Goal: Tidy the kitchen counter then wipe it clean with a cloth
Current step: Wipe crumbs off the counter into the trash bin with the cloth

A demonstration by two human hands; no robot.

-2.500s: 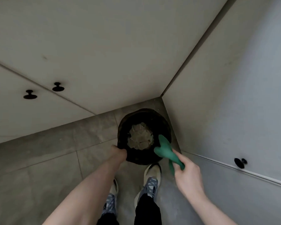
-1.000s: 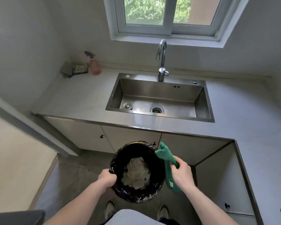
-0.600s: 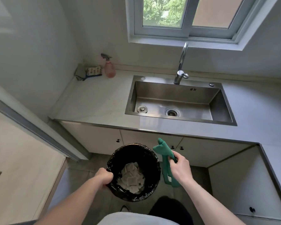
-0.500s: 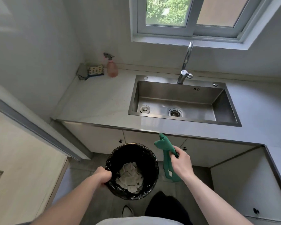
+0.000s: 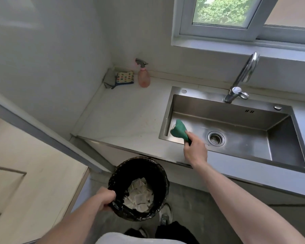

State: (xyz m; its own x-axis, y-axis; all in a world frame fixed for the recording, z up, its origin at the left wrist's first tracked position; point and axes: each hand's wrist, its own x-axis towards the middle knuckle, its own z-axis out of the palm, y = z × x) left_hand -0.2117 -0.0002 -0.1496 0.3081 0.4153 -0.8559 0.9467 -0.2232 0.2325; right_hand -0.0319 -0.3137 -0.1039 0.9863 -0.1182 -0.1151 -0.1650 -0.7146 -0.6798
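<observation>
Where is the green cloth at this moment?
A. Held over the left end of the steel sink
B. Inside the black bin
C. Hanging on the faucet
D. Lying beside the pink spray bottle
A: the right hand grips the green cloth over the left end of the stainless steel sink.

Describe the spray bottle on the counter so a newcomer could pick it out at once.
Start at the steel sink under the window and follow the counter left to the far corner by the wall. The spray bottle stands upright there, just right of a dotted sponge and a grey rag. It alone is tall, pink and see-through, with a grey trigger head.
</observation>
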